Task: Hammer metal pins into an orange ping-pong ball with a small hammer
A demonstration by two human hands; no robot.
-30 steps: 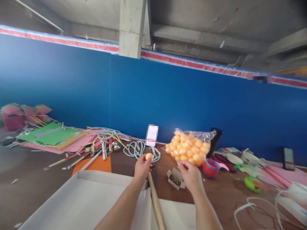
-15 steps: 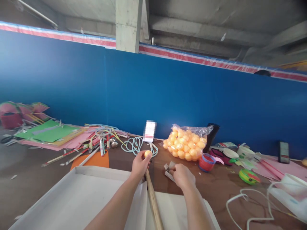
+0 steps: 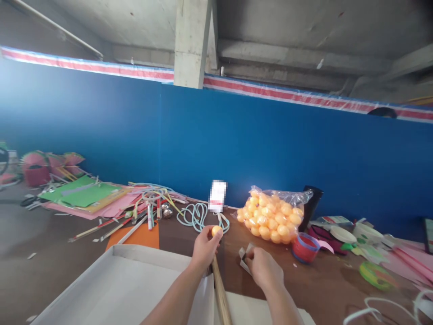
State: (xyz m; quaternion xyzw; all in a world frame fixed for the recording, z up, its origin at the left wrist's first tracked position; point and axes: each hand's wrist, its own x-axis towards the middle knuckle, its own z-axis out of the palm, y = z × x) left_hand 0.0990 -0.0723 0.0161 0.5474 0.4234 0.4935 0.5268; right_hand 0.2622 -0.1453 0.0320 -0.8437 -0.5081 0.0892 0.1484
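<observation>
My left hand (image 3: 204,251) is closed around an orange ping-pong ball (image 3: 217,230), which shows between thumb and fingers. Just below that hand ends a wooden stick (image 3: 221,293); whether the hand touches it I cannot tell. To the right, low over the brown table, my right hand (image 3: 267,269) has its fingers pinched at a small grey-white box-like piece (image 3: 244,267) with raised flaps. Something dark shows at those fingertips, too small to name. Behind the right hand lies a clear plastic bag (image 3: 270,216) full of orange balls.
A shallow white box lid (image 3: 152,289) is at front left. Green sheets (image 3: 89,192), paper strips and a light-blue cord (image 3: 194,216) lie along the back left. Right of the bag are a red-and-blue tape roll (image 3: 305,248) and a green tape roll (image 3: 375,275). A blue partition (image 3: 270,144) stands behind.
The view has shifted, so everything sits slightly lower and further right, with the head turned a little left. Both hands keep much the same pose and the ball stays in the left.
</observation>
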